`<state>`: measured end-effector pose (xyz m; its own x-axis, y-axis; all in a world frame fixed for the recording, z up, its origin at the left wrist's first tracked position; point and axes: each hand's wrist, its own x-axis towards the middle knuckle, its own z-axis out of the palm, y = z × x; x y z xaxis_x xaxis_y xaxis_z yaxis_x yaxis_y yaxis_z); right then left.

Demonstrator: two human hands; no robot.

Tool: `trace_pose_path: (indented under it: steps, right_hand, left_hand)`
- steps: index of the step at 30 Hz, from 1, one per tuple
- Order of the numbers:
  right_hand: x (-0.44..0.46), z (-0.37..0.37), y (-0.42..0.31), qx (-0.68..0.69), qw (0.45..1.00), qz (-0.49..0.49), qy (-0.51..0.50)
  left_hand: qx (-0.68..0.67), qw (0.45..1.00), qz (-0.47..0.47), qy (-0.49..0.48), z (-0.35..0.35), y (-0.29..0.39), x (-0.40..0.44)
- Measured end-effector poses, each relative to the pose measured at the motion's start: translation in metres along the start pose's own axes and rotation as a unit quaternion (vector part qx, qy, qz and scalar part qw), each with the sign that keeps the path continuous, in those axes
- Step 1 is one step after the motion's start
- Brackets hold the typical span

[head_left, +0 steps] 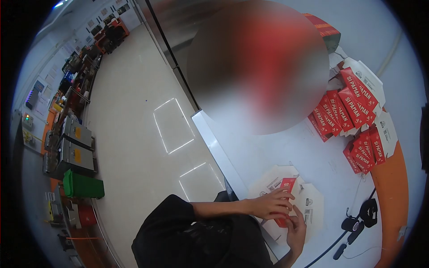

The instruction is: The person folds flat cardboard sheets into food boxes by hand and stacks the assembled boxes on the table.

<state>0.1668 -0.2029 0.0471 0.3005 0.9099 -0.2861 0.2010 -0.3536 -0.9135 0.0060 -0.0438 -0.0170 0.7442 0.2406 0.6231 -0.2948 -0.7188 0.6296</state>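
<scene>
My left hand (271,204) reaches in from the left, its fingers bent over a red printed card box (287,182) near the front edge of the white table. My right hand (296,230) grips the lower right side of the same box between thumb and fingers. Parts of the box are hidden under both hands. Beneath it lie flat white card sheets (313,202) with small dark printing, spread around my hands.
Several red "SI PAMAN" boxes (356,105) are piled at the back right, with more (364,152) beside an orange table edge (393,187). Black straps and a cable (351,223) lie at right. A blurred round patch hides the far side. A green bin (82,184) stands left.
</scene>
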Motion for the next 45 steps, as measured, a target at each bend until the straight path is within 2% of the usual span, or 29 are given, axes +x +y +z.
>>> trace_pose_path:
  steps: [3, 6, 8, 9, 11, 14, 15, 16, 18, 19, 22, 25, 30, 31, 34, 36, 38, 43, 45]
  right_hand:
    - [-0.002, -0.007, -0.016, -0.045, 0.999, -0.009, -0.019]
    - [-0.001, -0.001, -0.045, -0.08, 0.997, -0.001, 0.003]
    - [-0.001, 0.006, -0.067, -0.099, 0.994, 0.009, 0.037]
    - [-0.001, 0.006, -0.066, -0.167, 0.977, -0.102, 0.082]
    - [-0.003, 0.004, -0.062, -0.295, 0.886, -0.315, 0.169]
    - [-0.024, 0.004, -0.048, -0.079, 0.846, -0.372, 0.373]
    - [-0.026, 0.0, -0.05, -0.074, 0.843, -0.349, 0.403]
    - [-0.026, -0.009, -0.038, -0.04, 0.86, -0.321, 0.395]
    - [-0.011, -0.012, -0.041, -0.009, 0.916, -0.24, 0.321]
    - [-0.008, -0.014, -0.035, -0.047, 0.937, -0.213, 0.271]
    - [0.0, -0.003, -0.032, 0.008, 0.963, -0.194, 0.185]
    - [0.008, 0.004, -0.034, -0.031, 0.967, -0.169, 0.187]
    - [0.011, 0.001, -0.032, -0.109, 0.966, -0.141, 0.186]
    - [0.012, 0.003, -0.028, -0.105, 0.959, -0.144, 0.218]
    - [0.014, 0.008, -0.019, -0.069, 0.936, -0.148, 0.313]
    - [0.016, 0.012, -0.026, -0.009, 0.916, -0.145, 0.374]
    - [0.015, 0.01, -0.022, -0.046, 0.928, -0.168, 0.328]
    - [0.016, -0.004, -0.025, -0.106, 0.961, -0.226, 0.119]
    - [0.008, -0.007, -0.029, -0.098, 0.978, -0.166, 0.085]
  left_hand:
    - [0.028, 0.999, -0.043, -0.018, -0.02, 0.008, 0.008]
    - [0.078, 0.989, -0.101, -0.081, -0.039, 0.021, 0.016]
    - [0.045, 0.966, -0.169, -0.192, -0.048, 0.022, 0.02]
    - [0.028, 0.947, -0.202, -0.247, -0.052, 0.021, 0.022]
    - [-0.07, 0.959, -0.233, -0.143, -0.049, 0.011, 0.017]
    - [-0.172, 0.942, -0.283, 0.055, -0.042, 0.005, 0.01]
    - [-0.232, 0.917, -0.316, 0.076, -0.045, 0.0, 0.006]
    - [-0.292, 0.886, -0.35, 0.09, -0.046, -0.005, 0.004]
    - [-0.275, 0.891, -0.34, 0.121, -0.053, -0.004, 0.008]
    - [-0.245, 0.902, -0.344, 0.088, -0.059, 0.0, 0.011]
    - [-0.223, 0.917, -0.328, 0.043, -0.061, 0.01, 0.022]
    - [-0.278, 0.888, -0.367, -0.003, -0.067, 0.028, 0.031]
    - [-0.217, 0.915, -0.337, -0.054, -0.065, 0.03, 0.032]
    - [-0.204, 0.922, -0.322, -0.065, -0.065, 0.029, 0.031]
    - [-0.253, 0.891, -0.37, -0.072, -0.063, 0.037, 0.04]
    - [-0.22, 0.913, -0.337, -0.069, -0.061, 0.039, 0.042]
    - [-0.203, 0.923, -0.32, -0.074, -0.06, 0.042, 0.045]
    - [-0.202, 0.931, -0.278, -0.123, -0.063, 0.036, 0.051]
    - [-0.167, 0.949, -0.248, -0.098, -0.059, 0.037, 0.052]
